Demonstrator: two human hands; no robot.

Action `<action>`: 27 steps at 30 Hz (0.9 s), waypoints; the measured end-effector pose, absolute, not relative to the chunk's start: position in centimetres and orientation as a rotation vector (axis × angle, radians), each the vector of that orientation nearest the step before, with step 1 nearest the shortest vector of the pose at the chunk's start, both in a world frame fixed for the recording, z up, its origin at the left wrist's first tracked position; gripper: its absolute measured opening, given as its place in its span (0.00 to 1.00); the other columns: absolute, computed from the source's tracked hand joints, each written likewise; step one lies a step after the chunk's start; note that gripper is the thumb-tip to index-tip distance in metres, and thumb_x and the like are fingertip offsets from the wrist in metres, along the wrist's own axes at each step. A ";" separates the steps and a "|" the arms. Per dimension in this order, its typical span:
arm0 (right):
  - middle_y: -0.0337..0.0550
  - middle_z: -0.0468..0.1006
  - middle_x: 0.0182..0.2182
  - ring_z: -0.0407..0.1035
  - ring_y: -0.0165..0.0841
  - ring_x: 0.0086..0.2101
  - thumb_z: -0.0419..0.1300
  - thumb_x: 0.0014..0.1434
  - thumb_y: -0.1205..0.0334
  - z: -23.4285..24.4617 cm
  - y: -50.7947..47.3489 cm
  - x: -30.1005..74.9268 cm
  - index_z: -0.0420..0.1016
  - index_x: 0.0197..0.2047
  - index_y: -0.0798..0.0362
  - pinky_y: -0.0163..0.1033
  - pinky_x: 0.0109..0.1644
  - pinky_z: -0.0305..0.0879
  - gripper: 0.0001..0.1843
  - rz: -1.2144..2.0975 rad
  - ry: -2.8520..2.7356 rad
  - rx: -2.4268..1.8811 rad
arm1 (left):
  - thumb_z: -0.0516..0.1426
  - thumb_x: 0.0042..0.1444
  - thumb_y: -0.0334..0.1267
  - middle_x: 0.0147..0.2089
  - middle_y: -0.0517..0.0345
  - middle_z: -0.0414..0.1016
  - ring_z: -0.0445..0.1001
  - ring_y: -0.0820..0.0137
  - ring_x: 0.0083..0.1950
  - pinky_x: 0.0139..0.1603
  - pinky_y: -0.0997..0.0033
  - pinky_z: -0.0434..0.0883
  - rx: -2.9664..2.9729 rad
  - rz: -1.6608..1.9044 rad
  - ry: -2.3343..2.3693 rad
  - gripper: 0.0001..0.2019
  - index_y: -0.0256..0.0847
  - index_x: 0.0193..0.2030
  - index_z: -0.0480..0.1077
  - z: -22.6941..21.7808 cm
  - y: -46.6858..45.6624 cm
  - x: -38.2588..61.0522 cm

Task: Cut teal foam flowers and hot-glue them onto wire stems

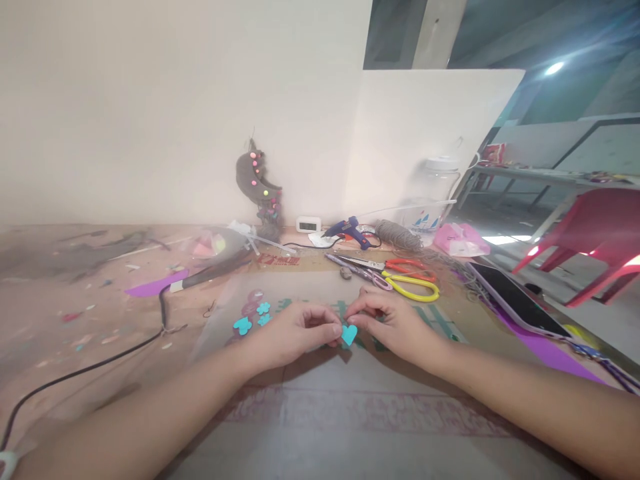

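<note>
Between my two hands is a small turquoise heart cutout [349,335], held upright above the work board. My left hand [305,331] pinches its left edge between thumb and fingers. From the other side, my right hand [387,325] grips the heart's upper right edge with its fingertips. Left of my left hand lie another turquoise heart cutout [243,326] and a small turquoise flower cutout [263,308]. A further turquoise piece [264,320] sits just below the flower, partly hidden by my left hand.
Beyond my hands lie yellow-handled scissors [413,287], red-handled scissors [410,268] and a blue glue gun [353,233]. A decorated crescent moon [255,177] leans on the wall. A phone [520,300] rests at right. A black cable [85,370] crosses the left side.
</note>
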State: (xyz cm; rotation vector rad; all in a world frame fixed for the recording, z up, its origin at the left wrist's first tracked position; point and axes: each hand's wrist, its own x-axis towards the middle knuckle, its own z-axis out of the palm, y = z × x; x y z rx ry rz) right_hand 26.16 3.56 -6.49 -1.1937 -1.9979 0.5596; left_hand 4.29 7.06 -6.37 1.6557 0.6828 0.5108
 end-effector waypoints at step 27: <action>0.37 0.66 0.27 0.61 0.32 0.29 0.53 0.66 0.61 -6.4 3.7 26.6 0.69 0.35 0.52 0.36 0.34 0.58 0.08 0.542 -1.910 -1.172 | 0.55 0.62 0.45 0.29 0.59 0.75 0.71 0.72 0.29 0.34 0.71 0.66 1.484 0.729 0.882 0.11 0.40 0.34 0.66 -6.5 7.2 4.4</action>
